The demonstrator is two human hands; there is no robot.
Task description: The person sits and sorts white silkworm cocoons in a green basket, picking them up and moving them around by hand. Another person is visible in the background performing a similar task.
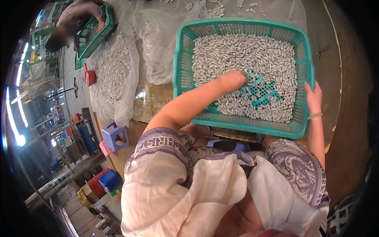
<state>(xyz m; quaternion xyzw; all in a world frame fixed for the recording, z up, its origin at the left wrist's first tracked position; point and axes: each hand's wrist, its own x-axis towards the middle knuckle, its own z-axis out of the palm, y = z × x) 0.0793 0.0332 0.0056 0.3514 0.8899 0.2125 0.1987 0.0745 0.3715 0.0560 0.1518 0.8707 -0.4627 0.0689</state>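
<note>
A wide green plastic basket (244,127) with slotted walls is in front of me, its near side close to my knees. Many small pale grey, capsule-shaped pieces (241,51) cover most of its bottom. Bits of bare green mesh show through near the middle. My left hand (235,80) is inside the basket, low over the pieces beside that mesh. Its fingers are curled together, and whatever they hold is hidden. On the right side, my right hand (314,95) grips the basket's rim, with part of the fingers behind the wall.
Clear plastic sheeting (156,59) lies at the left and far side, bearing a heap of similar pieces (112,69). Beside it is a red scoop (90,76). At far left a person (77,17) bends over another green basket (94,33). A purple stool (115,136) stands left of me.
</note>
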